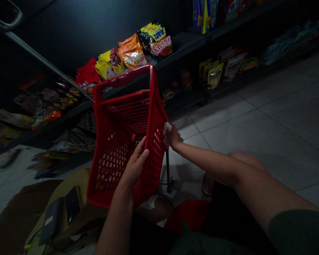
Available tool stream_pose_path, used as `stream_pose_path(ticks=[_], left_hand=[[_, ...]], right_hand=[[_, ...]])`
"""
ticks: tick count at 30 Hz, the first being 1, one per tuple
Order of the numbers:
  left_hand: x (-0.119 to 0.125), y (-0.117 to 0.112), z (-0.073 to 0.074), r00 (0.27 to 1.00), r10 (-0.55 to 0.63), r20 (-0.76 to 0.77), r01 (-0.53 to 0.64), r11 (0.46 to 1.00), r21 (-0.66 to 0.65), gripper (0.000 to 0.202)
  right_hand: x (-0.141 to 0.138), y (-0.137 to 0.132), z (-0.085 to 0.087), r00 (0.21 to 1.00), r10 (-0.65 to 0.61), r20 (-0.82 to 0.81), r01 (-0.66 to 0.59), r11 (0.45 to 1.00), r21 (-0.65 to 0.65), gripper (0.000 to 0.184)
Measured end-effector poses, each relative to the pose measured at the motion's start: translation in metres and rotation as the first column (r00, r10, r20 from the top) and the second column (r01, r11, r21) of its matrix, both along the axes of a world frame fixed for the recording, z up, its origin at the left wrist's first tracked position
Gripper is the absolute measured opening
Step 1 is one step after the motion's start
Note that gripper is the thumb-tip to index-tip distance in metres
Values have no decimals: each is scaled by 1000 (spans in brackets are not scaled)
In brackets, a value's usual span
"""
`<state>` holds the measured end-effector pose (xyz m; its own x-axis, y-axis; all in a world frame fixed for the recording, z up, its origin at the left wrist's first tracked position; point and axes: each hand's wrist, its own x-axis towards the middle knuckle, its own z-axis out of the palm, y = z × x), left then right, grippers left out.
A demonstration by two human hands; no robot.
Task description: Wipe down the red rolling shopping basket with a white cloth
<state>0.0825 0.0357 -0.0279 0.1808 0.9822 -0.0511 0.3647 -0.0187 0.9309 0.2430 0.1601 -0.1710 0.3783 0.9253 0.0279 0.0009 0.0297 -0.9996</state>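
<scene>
Dark green sleeve fabric (pixel 297 230) lay closest, and from it a bare forearm ran to the right hand (pixel 173 136), whose fingers were curled closed around a crumpled white cloth (pixel 166 130) set against the outer wall of a red plastic basket (pixel 151 163). To that hand's left, the left hand (pixel 134 159) was loosely open, fingers extended at the basket's near-side rim and thumb apart, with nothing visible in its grasp. Below the right hand stood a dark metal leg (pixel 168 166). Down and left of the left hand, a dark phone (pixel 73 203) and a dark case (pixel 51 217) rested on a tan surface (pixel 81 175). Beyond both hands, colourful snack packets (pixel 133 51) lined a dark shelf (pixel 187 46).
</scene>
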Motion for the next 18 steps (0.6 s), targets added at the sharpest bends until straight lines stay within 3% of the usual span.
stream_pose_path(ticks=[3,7,9,11,15,18], left_hand=[[2,2,-1,998,-24,55,24,1000,4,56],[6,14,-4,996,-10,92,5,998,56,59],[9,20,-5,996,7,93,-15,996,85,59],[12,25,-8,992,15,124,-26,996,90,59],[17,28,-18,959,15,282,-30,998,50,63],[22,24,-21,942,40,333,-56,998,39,69]], right_hand=[[-22,-54,-1,998,69,-15,-68,997,36,58],[-46,-152,4,931,346,-115,-342,938,61,51],[-46,-173,8,890,428,-157,-429,903,31,48],[-38,-161,18,896,414,-163,-417,909,13,50],[-20,-95,61,979,181,-88,-179,983,34,56],[-25,-91,87,987,158,30,-161,982,104,51]])
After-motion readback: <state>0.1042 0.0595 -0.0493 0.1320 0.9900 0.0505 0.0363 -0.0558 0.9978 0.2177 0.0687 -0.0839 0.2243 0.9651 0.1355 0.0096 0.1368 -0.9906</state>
